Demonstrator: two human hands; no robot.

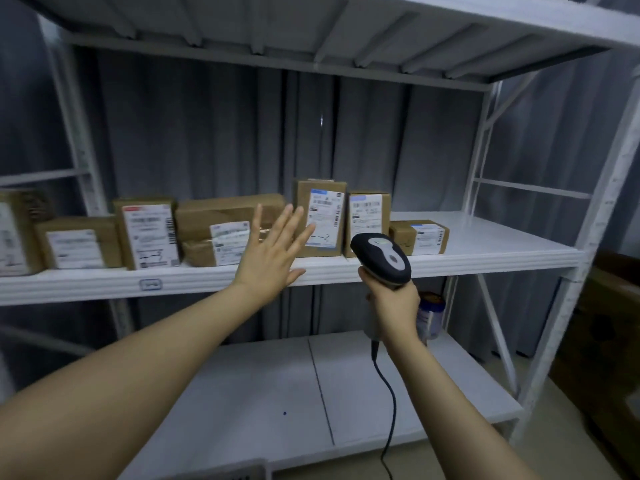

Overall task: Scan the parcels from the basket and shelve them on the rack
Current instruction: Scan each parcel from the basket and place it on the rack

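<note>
Here, the left grip [268,251] hangs released, fingers spread, before cardboard parcels [325,216] lined on the white rack's middle shelf [485,251]; the right grip [394,303] clasps a barcode scanner [382,258].

The left forearm [156,358] and the right forearm [450,393] are both bare along their whole visible length, from the lower edge of the view up to the wrist, each slender and tapering toward the hand. The left hand [268,252] presents its back, with four long, thin fingers [280,223] and a thumb in view, the outlines softened by blur so that nails cannot be assessed. The right hand [394,304] presents its back and knuckles only, likewise bare, its fingers mostly out of sight.
</note>
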